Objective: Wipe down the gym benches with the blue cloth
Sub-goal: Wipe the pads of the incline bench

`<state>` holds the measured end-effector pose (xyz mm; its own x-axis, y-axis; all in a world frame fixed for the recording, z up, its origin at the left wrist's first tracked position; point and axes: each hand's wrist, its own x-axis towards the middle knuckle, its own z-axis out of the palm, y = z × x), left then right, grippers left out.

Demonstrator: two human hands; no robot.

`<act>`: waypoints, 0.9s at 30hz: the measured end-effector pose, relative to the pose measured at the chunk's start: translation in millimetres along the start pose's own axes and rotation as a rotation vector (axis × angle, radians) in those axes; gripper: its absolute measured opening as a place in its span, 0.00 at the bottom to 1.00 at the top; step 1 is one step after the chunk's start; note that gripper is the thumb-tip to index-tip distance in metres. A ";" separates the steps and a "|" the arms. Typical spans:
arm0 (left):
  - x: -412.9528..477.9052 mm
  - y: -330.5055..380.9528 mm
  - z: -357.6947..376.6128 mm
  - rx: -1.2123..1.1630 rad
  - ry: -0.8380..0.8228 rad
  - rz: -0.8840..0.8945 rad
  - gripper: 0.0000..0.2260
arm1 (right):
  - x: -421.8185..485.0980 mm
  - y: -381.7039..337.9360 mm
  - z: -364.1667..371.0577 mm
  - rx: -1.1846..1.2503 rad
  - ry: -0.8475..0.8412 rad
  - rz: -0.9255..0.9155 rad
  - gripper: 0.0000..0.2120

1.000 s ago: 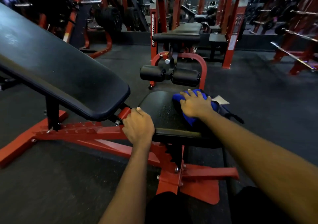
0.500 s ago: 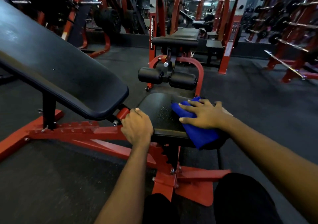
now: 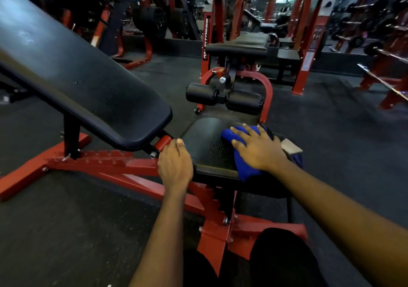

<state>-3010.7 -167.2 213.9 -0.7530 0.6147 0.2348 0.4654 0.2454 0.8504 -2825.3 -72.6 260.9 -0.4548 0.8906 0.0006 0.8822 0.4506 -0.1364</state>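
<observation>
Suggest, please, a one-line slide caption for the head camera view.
The right hand presses a blue cloth flat on the black padded bench seat while the left hand grips the seat's edge.

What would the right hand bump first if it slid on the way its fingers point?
Probably the black leg rollers just past the far edge of the seat pad. The right hand, flat on the blue cloth, points across it toward them, though depth is unclear.

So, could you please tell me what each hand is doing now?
Left hand: grips the edge of the seat.
Right hand: open, pressing the cloth flat.
</observation>
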 end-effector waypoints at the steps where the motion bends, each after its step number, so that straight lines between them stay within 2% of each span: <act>1: -0.7 1.1 -0.5 0.006 -0.004 -0.013 0.18 | 15.9 -3.9 -1.8 0.019 -0.019 0.024 0.24; 5: -0.2 -0.9 0.4 -0.012 0.005 -0.021 0.19 | 53.7 -17.6 -6.8 0.059 -0.087 0.080 0.25; 12: -2.0 0.8 4.8 -0.016 0.033 -0.005 0.19 | -17.0 -8.3 10.7 -0.006 0.079 -0.054 0.25; 17: -2.1 0.3 4.0 -0.011 0.038 0.002 0.20 | 57.0 -17.7 -5.8 0.065 -0.062 0.017 0.25; 20: -4.2 1.8 3.1 -0.012 0.039 -0.013 0.19 | 81.1 -26.9 -8.9 0.074 -0.089 0.031 0.25; 25: -6.2 6.1 0.3 -0.004 0.028 -0.061 0.20 | 24.9 -4.2 -0.9 0.064 0.009 -0.013 0.25; 27: -7.0 8.1 -2.5 0.007 0.020 -0.078 0.20 | 8.0 17.6 -1.0 0.086 0.019 0.029 0.25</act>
<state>-3002.9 -171.3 220.3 -0.7959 0.5788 0.1773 0.4084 0.2972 0.8630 -2813.3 -57.5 259.5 -0.4263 0.9045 0.0137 0.8808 0.4185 -0.2215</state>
